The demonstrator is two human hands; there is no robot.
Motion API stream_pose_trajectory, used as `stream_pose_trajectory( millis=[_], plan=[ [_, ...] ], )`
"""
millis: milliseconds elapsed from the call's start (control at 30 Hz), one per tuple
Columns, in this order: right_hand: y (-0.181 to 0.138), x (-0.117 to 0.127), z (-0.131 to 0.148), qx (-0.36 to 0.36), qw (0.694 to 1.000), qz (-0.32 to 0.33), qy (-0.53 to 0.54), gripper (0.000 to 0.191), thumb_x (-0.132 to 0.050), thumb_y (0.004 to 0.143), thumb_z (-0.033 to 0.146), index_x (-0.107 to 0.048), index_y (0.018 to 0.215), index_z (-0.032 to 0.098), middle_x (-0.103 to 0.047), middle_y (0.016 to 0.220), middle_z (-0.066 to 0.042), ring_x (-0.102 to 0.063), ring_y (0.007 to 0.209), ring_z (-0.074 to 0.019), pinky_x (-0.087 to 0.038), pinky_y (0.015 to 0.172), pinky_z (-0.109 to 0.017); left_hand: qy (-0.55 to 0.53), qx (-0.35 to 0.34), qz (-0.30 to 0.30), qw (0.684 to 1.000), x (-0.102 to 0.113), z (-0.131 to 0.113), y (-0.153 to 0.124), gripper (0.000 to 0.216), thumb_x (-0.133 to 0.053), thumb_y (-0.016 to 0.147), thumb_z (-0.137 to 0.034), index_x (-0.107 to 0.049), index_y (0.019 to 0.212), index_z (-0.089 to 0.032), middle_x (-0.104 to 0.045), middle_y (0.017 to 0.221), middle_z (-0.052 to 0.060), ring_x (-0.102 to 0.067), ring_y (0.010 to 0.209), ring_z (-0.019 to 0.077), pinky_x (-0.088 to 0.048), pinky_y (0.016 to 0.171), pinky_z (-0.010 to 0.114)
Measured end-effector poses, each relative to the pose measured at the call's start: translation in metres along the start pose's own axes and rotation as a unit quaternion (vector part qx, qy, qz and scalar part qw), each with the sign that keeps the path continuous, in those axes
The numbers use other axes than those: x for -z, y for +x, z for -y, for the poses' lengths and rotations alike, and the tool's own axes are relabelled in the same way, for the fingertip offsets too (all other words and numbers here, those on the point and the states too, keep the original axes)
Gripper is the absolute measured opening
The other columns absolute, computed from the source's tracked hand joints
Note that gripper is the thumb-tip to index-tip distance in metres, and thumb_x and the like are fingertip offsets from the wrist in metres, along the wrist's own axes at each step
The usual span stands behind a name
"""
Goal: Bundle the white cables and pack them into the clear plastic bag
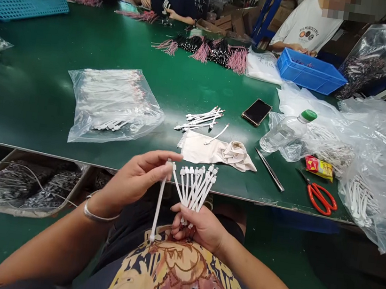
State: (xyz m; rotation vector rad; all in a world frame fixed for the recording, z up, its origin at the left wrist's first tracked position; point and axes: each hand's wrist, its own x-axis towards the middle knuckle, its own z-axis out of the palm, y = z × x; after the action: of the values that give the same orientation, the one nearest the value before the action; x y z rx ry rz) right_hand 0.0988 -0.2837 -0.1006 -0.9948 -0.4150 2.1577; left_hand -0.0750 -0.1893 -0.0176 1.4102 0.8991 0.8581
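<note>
White cable [159,201] hangs pinched in left hand [135,179]; right hand [201,228] grips the fanned bundle [195,187], which sets connector ends apart.

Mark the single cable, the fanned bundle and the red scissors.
Single cable [159,201]: head view, middle of the hanging strand.
Fanned bundle [194,189]: head view, middle of the white strands.
Red scissors [312,189]: head view, where the handles meet.

Phone [256,111], water bottle [287,131], red scissors [321,197], blue crate [311,72]

Green table [36,95] carries: bagged white cables [113,103], loose white cables [201,118], cloth [213,152], phone [256,111], bottle [283,133], red scissors [320,197], blue crate [306,77].
</note>
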Motion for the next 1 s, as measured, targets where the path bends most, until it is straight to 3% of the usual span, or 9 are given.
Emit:
stream_pose_trajectory(
  millis=[67, 200, 333, 433, 533, 600, 700, 867, 1000],
  plan=[
    [0.000, -0.001, -0.001, -0.005, 1.000, -0.011, -0.009, 0.042, -0.073, 0.071, 0.044, -0.062, 0.094, 0.010, -0.064, 0.066, -0.002, -0.060, 0.052, -0.0095, -0.049, 0.054, -0.023, 0.093, -0.049, -0.009, 0.994, 0.015, -0.010, 0.014, 0.037, -0.059, 0.083, -0.033, -0.059, 0.118, -0.020, -0.058, 0.074, 0.001, -0.051, 0.067, 0.0121, -0.042, 0.062, 0.024],
    [0.001, -0.001, -0.002, 0.007, 1.000, -0.011, -0.006, 0.042, -0.073, 0.071, 0.044, -0.063, 0.093, 0.010, -0.065, 0.068, -0.003, -0.062, 0.054, -0.0099, -0.051, 0.054, -0.023, 0.267, -0.069, 0.053, 0.960, 0.041, -0.010, 0.063, 0.046, -0.055, 0.084, -0.035, -0.046, 0.126, -0.017, -0.053, 0.062, -0.003, -0.049, 0.057, 0.0119, -0.038, 0.056, 0.023],
    [0.001, -0.001, -0.003, 0.006, 1.000, -0.015, 0.002, 0.042, -0.074, 0.070, 0.043, -0.063, 0.094, 0.010, -0.066, 0.070, -0.004, -0.064, 0.059, -0.0113, -0.052, 0.056, -0.022, 0.512, -0.114, -0.013, 0.851, 0.046, 0.010, 0.096, 0.043, -0.055, 0.082, -0.030, -0.050, 0.122, -0.014, -0.062, 0.076, 0.003, -0.057, 0.071, 0.0180, -0.042, 0.069, 0.029],
    [0.001, 0.000, -0.004, 0.001, 1.000, -0.018, -0.001, 0.041, -0.074, 0.070, 0.043, -0.063, 0.093, 0.010, -0.066, 0.071, -0.004, -0.065, 0.062, -0.0115, -0.054, 0.059, -0.023, 0.561, -0.184, -0.089, 0.802, 0.032, 0.010, 0.082, 0.044, -0.054, 0.083, -0.030, -0.050, 0.122, -0.010, -0.062, 0.098, 0.012, -0.057, 0.091, 0.0233, -0.042, 0.083, 0.034],
    [0.003, 0.003, -0.003, 0.000, 1.000, -0.019, -0.005, 0.041, -0.075, 0.069, 0.042, -0.063, 0.094, 0.011, -0.067, 0.073, -0.004, -0.065, 0.064, -0.0110, -0.054, 0.062, -0.023, 0.517, -0.166, -0.086, 0.835, 0.010, 0.000, 0.036, 0.027, -0.048, 0.088, -0.036, -0.059, 0.102, -0.015, -0.063, 0.086, 0.006, -0.056, 0.078, 0.0187, -0.041, 0.074, 0.030],
    [0.007, 0.006, -0.003, 0.006, 1.000, -0.016, -0.013, 0.042, -0.075, 0.069, 0.042, -0.064, 0.095, 0.011, -0.067, 0.074, -0.004, -0.065, 0.065, -0.0109, -0.054, 0.063, -0.023, 0.491, -0.117, -0.027, 0.863, -0.001, -0.002, 0.002, 0.027, -0.046, 0.089, -0.039, -0.062, 0.080, -0.019, -0.061, 0.072, 0.002, -0.053, 0.066, 0.0159, -0.038, 0.065, 0.028],
    [0.012, 0.010, -0.003, 0.014, 1.000, -0.007, -0.024, 0.044, -0.075, 0.067, 0.043, -0.065, 0.095, 0.011, -0.067, 0.076, -0.004, -0.065, 0.067, -0.0108, -0.053, 0.064, -0.024, 0.436, -0.016, 0.072, 0.897, -0.011, 0.012, -0.030, 0.033, -0.044, 0.089, -0.041, -0.062, 0.072, -0.020, -0.061, 0.067, 0.001, -0.052, 0.063, 0.0146, -0.036, 0.060, 0.027],
    [0.017, 0.015, -0.005, 0.011, 0.999, 0.003, -0.036, 0.045, -0.077, 0.063, 0.047, -0.067, 0.085, 0.010, -0.068, 0.077, -0.006, -0.063, 0.067, -0.0105, -0.052, 0.067, -0.026, 0.210, 0.110, 0.129, 0.963, -0.025, 0.057, -0.030, 0.035, -0.046, 0.087, -0.047, -0.060, 0.077, -0.016, -0.061, 0.070, 0.002, -0.054, 0.066, 0.0150, -0.040, 0.062, 0.026],
    [0.016, 0.017, -0.006, 0.017, 0.998, 0.005, -0.054, 0.046, -0.076, 0.063, 0.050, -0.068, 0.081, 0.009, -0.068, 0.076, -0.007, -0.062, 0.066, -0.0108, -0.050, 0.068, -0.027, -0.009, 0.203, 0.157, 0.966, -0.043, 0.073, -0.020, 0.041, -0.048, 0.084, -0.052, -0.053, 0.068, -0.015, -0.044, 0.048, -0.005, -0.041, 0.044, 0.0086, -0.033, 0.046, 0.021]
  ],
)
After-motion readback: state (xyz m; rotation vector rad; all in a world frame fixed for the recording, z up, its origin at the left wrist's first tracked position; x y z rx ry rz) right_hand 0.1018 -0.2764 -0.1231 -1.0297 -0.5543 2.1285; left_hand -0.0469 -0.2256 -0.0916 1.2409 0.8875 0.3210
